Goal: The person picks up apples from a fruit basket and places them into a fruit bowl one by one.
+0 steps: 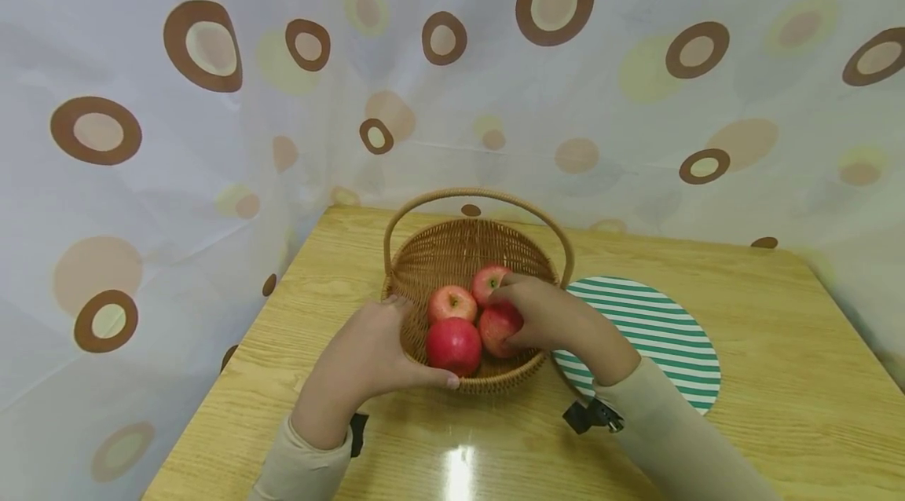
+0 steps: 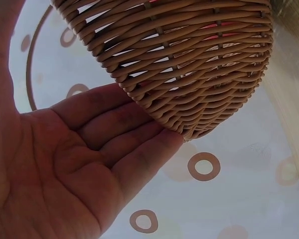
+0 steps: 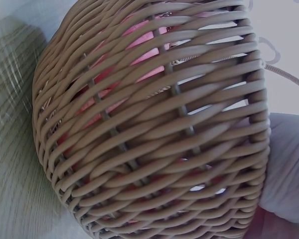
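A brown wicker basket (image 1: 459, 242) with an arched handle (image 1: 470, 193) stands on the table and holds several red apples. Over its right rim reaches my right hand (image 1: 540, 316), its thumb and fingers around the right-hand apple (image 1: 496, 330). Next to that lie a deep red apple (image 1: 454, 346), a paler apple (image 1: 452, 303) and a rear apple (image 1: 486, 281). My left hand (image 1: 371, 348) rests against the basket's left side, thumb along the front rim. In the left wrist view, its fairly straight fingers (image 2: 139, 154) touch the wicker edge. Wicker hides most of my right hand in the right wrist view.
A round green-and-white striped placemat (image 1: 654, 336) lies right of the basket, partly under my right forearm. The wooden table (image 1: 778, 344) meets a pale sheet (image 1: 452, 93) with brown ring patterns behind and on the left. Dark straps (image 1: 594, 415) sit at both wrists.
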`<state>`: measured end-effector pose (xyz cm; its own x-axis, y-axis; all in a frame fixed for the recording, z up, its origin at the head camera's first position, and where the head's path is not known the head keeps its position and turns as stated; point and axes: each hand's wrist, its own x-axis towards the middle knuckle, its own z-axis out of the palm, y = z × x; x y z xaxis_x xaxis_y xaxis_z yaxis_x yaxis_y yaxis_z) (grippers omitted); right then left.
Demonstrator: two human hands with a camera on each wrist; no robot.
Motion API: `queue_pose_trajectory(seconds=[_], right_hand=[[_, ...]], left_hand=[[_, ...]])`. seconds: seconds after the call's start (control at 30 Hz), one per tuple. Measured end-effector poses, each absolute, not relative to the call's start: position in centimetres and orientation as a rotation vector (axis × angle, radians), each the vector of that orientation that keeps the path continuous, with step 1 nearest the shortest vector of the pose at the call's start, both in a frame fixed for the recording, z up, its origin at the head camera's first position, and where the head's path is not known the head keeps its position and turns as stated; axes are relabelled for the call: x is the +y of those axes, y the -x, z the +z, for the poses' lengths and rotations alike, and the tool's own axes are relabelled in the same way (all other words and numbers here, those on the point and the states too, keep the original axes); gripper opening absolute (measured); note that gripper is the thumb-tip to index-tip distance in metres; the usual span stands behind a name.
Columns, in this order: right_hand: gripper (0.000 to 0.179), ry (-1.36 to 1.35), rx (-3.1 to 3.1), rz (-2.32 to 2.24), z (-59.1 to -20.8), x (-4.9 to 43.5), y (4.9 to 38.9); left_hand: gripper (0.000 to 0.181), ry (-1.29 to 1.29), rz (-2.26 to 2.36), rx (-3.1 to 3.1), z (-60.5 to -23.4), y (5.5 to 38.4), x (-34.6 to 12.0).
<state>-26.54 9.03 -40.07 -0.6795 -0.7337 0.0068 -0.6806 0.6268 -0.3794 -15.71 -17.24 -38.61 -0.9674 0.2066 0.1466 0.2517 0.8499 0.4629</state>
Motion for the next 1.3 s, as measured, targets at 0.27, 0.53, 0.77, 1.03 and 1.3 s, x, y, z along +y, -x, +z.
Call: queue_pose_trajectory(seconds=[0.27, 0.53, 0.77, 1.03, 1.3], right_hand=[[0.05, 1.248, 2.713, -0.538, -39.9, 9.1, 25.9], [0.06, 1.328, 2.776, -0.499, -39.7, 9.2, 25.5], [0.059, 1.396, 2.858, -0.499, -39.2, 9.6, 24.8], [0.061, 1.478, 2.932, -0.629, -39.2, 10.1, 24.0], [0.06, 1.504, 2.954, -0.726, -39.3, 10.9, 23.2]], left_hand=[[0.077, 0.398, -0.734, -2.922, -38.6, 15.6, -17.2], [0.076, 0.389, -0.763, -2.919, -38.7, 15.6, -17.4], [0.073, 0.397, -0.775, -2.931, -38.8, 15.7, -17.6], [0.073, 0.422, -0.824, -2.901, -38.7, 16.1, -17.7], [0.084, 0.424, -0.827, -2.899, -38.6, 16.3, -17.6]])
